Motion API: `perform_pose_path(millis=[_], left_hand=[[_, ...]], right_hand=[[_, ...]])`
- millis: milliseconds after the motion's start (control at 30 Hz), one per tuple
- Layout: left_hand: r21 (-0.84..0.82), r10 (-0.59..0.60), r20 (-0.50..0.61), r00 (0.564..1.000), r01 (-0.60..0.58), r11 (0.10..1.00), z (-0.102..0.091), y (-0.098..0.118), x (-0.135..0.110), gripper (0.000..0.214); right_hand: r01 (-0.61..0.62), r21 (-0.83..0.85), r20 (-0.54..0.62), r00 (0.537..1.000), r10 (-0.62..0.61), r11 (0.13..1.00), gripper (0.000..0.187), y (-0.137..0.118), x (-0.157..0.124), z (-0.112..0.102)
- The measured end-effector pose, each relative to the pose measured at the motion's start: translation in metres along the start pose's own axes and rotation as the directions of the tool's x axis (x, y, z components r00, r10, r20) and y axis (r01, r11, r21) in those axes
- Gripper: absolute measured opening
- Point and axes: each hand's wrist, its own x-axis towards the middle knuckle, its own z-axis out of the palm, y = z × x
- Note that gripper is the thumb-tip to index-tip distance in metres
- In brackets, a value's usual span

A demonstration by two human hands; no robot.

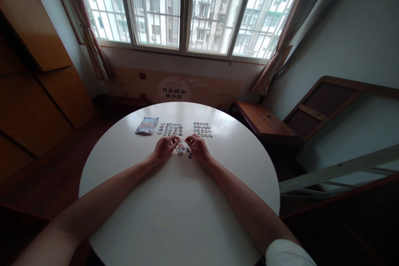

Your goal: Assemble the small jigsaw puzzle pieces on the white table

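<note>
My left hand and my right hand meet above the middle of the white round table, fingertips pinched and almost touching. Between them shows a tiny pale bit that looks like a puzzle piece; its details are too small to tell. Just below the fingers lies a loose pile of jigsaw pieces, with one dark piece nearer to me. Beyond my left hand, several pieces are spread in rows. Another block of spread pieces lies past my right hand.
A blue printed packet rests on the table's left rear part. Against the wall behind stands a long printed box, under a barred window. A wooden bench is at the right, wooden cabinets at the left.
</note>
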Motion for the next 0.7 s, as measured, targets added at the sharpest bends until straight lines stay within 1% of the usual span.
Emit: perform_pose_path(millis=[467, 700], left_hand=[[-0.022, 0.01, -0.004, 1.0, -0.01, 1.0, -0.0005, 0.0007, -0.0008, 0.028], [-0.015, 0.014, -0.009, 1.0, -0.014, 1.0, -0.0014, 0.0016, -0.0011, 0.028]], right_hand=[[0.026, 0.006, 0.0, 1.0, -0.026, 1.0, 0.013, 0.0006, -0.0011, 0.0008], [0.013, -0.004, 0.011, 1.0, -0.012, 1.0, 0.012, -0.001, -0.0009, 0.0005]])
